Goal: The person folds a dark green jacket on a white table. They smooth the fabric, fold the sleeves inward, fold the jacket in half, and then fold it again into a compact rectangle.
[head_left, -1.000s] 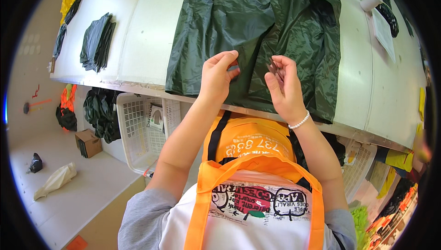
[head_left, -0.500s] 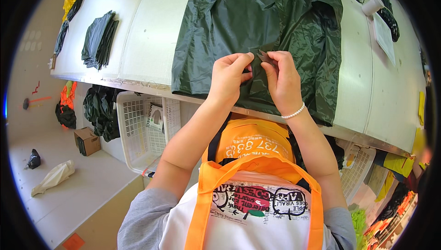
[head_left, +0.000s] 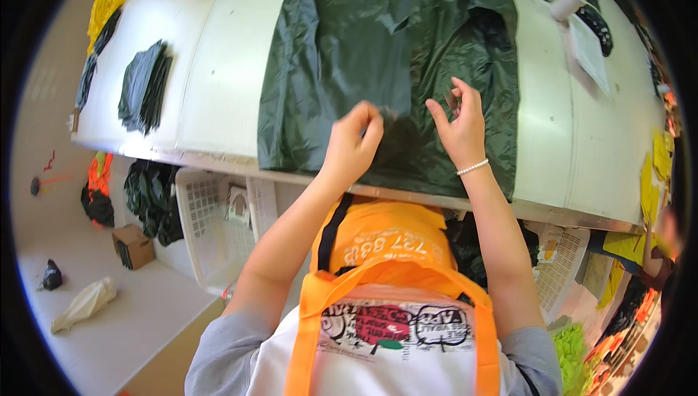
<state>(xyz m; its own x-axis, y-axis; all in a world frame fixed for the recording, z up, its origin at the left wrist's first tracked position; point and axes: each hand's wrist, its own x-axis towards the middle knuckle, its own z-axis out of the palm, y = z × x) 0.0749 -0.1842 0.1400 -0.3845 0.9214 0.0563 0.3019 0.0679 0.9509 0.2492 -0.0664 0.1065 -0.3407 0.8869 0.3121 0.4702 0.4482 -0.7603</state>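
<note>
A dark green, shiny garment (head_left: pixel 356 54) lies spread over the white table in front of me. My left hand (head_left: pixel 352 145) is over its lower middle, fingers curled together and smeared by motion; what they pinch, if anything, is hidden. Farther right, above the garment, my right hand (head_left: pixel 463 127) wears a beaded bracelet. Its thumb and forefinger stand apart while the other fingers curl in. Between them shows a small greyish piece, apparently thread snips (head_left: pixel 452 103), only partly visible.
Folded dark pieces (head_left: pixel 144 87) lie on the table (head_left: pixel 207 76) at left. At right are a white roll (head_left: pixel 567 5) and a white sheet (head_left: pixel 587 54). Below the table edge stand a white plastic basket (head_left: pixel 211 232) and a cardboard box (head_left: pixel 133 245). Another person is at far right.
My hands, close together over the garment before, have moved apart: the left slightly down, the right a little to the right. The right thumb and forefinger have spread. The whole view has shifted slightly.
</note>
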